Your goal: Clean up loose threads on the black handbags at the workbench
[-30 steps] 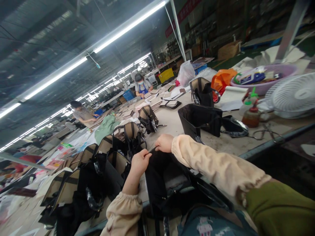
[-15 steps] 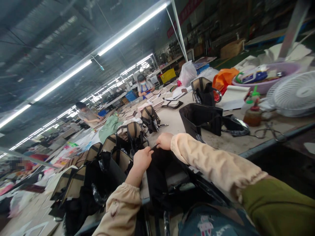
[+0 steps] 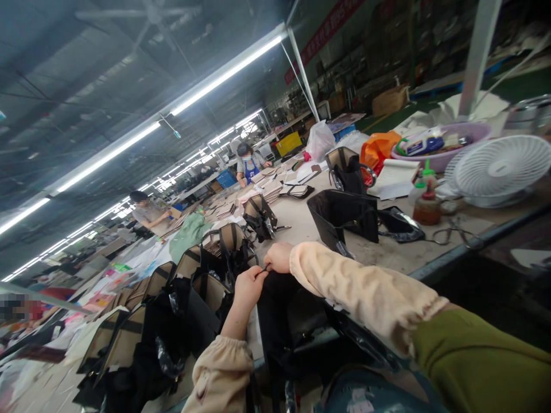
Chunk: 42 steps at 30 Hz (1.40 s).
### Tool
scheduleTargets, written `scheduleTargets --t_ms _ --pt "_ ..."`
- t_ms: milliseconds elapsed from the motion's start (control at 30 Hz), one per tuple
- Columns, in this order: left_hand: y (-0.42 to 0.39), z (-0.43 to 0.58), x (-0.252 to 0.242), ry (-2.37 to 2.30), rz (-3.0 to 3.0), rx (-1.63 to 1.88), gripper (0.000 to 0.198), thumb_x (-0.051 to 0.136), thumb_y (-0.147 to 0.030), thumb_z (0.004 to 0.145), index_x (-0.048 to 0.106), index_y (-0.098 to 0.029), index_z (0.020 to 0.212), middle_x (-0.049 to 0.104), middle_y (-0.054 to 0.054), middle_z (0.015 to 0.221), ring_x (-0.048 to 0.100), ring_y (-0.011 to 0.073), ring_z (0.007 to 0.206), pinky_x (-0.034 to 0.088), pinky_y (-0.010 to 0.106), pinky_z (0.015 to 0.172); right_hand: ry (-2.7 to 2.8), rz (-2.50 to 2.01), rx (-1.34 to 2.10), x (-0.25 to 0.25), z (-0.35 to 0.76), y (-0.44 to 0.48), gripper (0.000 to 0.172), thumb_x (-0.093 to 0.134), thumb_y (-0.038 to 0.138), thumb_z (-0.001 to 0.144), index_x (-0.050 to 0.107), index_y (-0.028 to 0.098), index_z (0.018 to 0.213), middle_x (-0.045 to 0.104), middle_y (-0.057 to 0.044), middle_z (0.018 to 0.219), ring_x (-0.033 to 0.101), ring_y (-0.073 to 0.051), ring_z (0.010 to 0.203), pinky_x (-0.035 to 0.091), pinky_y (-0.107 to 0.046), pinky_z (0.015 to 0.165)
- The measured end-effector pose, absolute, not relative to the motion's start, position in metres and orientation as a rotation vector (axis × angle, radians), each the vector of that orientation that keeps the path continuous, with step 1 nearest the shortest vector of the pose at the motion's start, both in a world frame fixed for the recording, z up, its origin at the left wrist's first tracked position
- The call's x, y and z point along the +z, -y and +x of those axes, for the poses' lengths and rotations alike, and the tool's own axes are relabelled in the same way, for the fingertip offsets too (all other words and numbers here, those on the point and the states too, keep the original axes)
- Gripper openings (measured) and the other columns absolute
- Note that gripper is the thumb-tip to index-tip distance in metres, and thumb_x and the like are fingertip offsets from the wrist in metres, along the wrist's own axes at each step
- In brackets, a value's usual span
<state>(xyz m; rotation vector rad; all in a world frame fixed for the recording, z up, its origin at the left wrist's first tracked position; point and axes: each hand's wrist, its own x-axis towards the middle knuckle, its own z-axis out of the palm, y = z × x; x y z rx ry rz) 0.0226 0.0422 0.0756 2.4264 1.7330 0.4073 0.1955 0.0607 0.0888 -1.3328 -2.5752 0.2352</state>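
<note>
At the table's near edge, my left hand [image 3: 248, 288] is closed in a pinch on the top edge of a black bag [image 3: 274, 321]. My right hand [image 3: 279, 257] pinches the same edge right beside it, and the fingertips of both almost meet. The bag hangs below my hands, its lower part dark and hard to make out. To the left stand several black bags with tan panels [image 3: 124, 338], some with clear wrapping on them. Just beyond my hands sits another small black-and-tan bag [image 3: 260, 217]. An open black bag body [image 3: 344, 215] stands to the right.
Scissors [image 3: 457, 234], a bottle of brown liquid [image 3: 427, 209] and a white fan [image 3: 501, 169] are on the right, near a purple basin [image 3: 469, 133]. Green cloth [image 3: 188, 236] and stacked panels lie farther back. Two co-workers [image 3: 249, 163] are across the table.
My hands have drawn closer together along the bag's edge, still pinching it. The view has shifted slightly, so the table things appear farther left.
</note>
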Motion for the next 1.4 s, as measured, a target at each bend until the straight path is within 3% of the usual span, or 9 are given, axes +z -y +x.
scheduleTargets --t_ms 100,300,567,733,900,1000,1100,1233,1400 --pt "-0.041 0.025 0.076 -1.756 2.439 0.381 0.021 0.049 -0.031 0.079 0.059 -0.019 0.065 0.051 -0.003 0.055 0.045 0.0103 0.056 0.027 0.021 0.054 2.607 -1.318 0.224 0.090 0.190 -0.061 0.023 0.053 0.030 0.078 0.070 0.026 0.093 0.070 -0.004 0.091 0.062 -0.019 0.085 0.041 -0.024 0.062" --pt "-0.042 0.028 0.076 -1.888 2.474 0.302 0.022 0.048 -0.033 0.080 0.057 -0.020 0.064 0.053 -0.001 0.057 0.046 0.0129 0.058 0.025 0.024 0.054 2.600 -1.325 0.147 0.087 0.185 -0.060 0.024 0.051 0.028 0.078 0.071 0.020 0.090 0.069 -0.009 0.091 0.061 -0.023 0.087 0.042 -0.027 0.065" --pt "-0.039 0.030 0.075 -1.953 2.463 0.239 0.024 0.047 -0.036 0.082 0.057 -0.021 0.067 0.057 -0.001 0.061 0.049 0.0128 0.061 0.026 0.022 0.055 2.577 -1.287 0.286 0.075 0.214 -0.073 0.034 0.045 0.044 0.085 0.068 0.028 0.104 0.069 0.001 0.101 0.061 -0.014 0.091 0.042 -0.019 0.072" --pt "-0.039 0.032 0.074 -1.985 2.490 0.199 0.024 0.047 -0.037 0.083 0.058 -0.021 0.069 0.060 0.000 0.063 0.053 0.0138 0.063 0.027 0.023 0.055 2.547 -1.406 0.252 0.078 0.218 -0.069 0.030 0.048 0.036 0.083 0.073 0.020 0.090 0.071 -0.008 0.092 0.062 -0.022 0.088 0.043 -0.027 0.072" --pt "-0.040 0.031 0.074 -1.981 2.456 0.242 0.024 0.046 -0.036 0.083 0.062 -0.021 0.075 0.065 0.002 0.069 0.057 0.0153 0.068 0.031 0.023 0.058 2.484 -1.510 0.246 0.083 0.209 -0.063 0.029 0.050 0.035 0.081 0.073 0.017 0.087 0.069 -0.013 0.092 0.062 -0.026 0.089 0.044 -0.031 0.070" --pt "-0.041 0.026 0.074 -1.804 2.421 0.311 0.026 0.047 -0.039 0.083 0.065 -0.021 0.082 0.067 0.002 0.075 0.059 0.0151 0.071 0.035 0.023 0.062 2.458 -1.511 0.291 0.079 0.213 -0.063 0.035 0.046 0.039 0.084 0.072 0.017 0.089 0.069 -0.012 0.094 0.061 -0.025 0.091 0.044 -0.030 0.072" --pt "-0.041 0.021 0.073 -1.663 2.389 0.392 0.029 0.047 -0.042 0.083 0.066 -0.021 0.091 0.069 0.003 0.084 0.060 0.0147 0.077 0.039 0.022 0.067 2.467 -1.468 0.392 0.074 0.224 -0.061 0.051 0.034 0.051 0.088 0.072 0.018 0.084 0.070 -0.009 0.086 0.063 -0.021 0.083 0.045 -0.027 0.069" --pt "-0.041 0.022 0.072 -1.828 2.392 0.367 0.027 0.046 -0.036 0.084 0.067 -0.020 0.083 0.069 0.003 0.077 0.060 0.0150 0.073 0.038 0.023 0.065 2.259 -1.415 0.774 0.070 0.246 -0.045 0.069 0.022 0.064 0.086 0.071 0.016 0.085 0.069 -0.006 0.071 0.063 -0.017 0.069 0.045 -0.026 0.066" --pt "-0.040 0.028 0.076 -1.882 2.482 0.217 0.024 0.046 -0.034 0.084 0.066 -0.021 0.080 0.069 0.003 0.076 0.061 0.0158 0.074 0.037 0.024 0.065 2.042 -1.353 0.795 0.054 0.267 0.003 0.061 0.034 0.064 0.083 0.068 0.017 0.102 0.070 -0.007 0.084 0.063 -0.021 0.080 0.045 -0.031 0.076"
